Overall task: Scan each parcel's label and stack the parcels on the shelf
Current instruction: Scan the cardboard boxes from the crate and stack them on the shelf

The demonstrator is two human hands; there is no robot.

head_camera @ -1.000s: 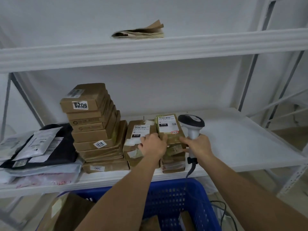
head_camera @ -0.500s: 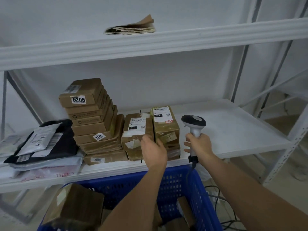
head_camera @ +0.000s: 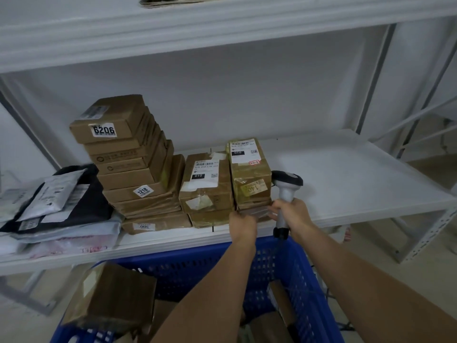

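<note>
White shelf [head_camera: 346, 179] – parcel stacks [head_camera: 138, 169], mailer bags [head_camera: 57, 209]
</note>
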